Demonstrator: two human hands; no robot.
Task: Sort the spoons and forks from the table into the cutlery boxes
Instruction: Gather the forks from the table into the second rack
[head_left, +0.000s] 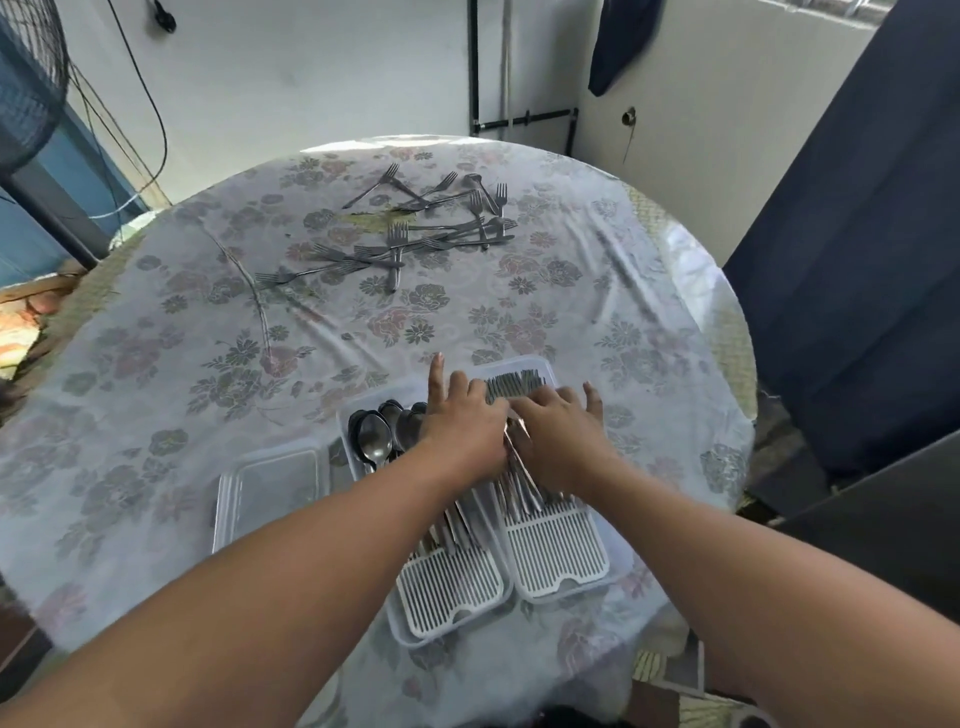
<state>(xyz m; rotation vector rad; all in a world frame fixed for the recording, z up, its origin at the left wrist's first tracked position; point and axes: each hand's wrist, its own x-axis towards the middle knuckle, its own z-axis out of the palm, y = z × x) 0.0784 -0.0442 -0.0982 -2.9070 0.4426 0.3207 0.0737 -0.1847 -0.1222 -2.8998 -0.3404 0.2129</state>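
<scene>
Two clear cutlery boxes with white slatted inserts sit side by side at the near middle of the table. The left box (452, 587) holds several spoons (375, 439). The right box (558, 558) holds a row of forks (514, 387). My left hand (460, 421) and my right hand (561, 431) both lie over the forks in the right box, palms down. The left index finger points straight out. Whether any fingers pinch a fork is hidden. Several loose forks (415, 234) lie scattered at the far side of the table.
A clear box lid (270, 493) lies flat left of the boxes. The round table (156, 364) has a floral cloth. A dark chair back (857, 260) stands at the right, a fan (26, 88) and cables at the far left.
</scene>
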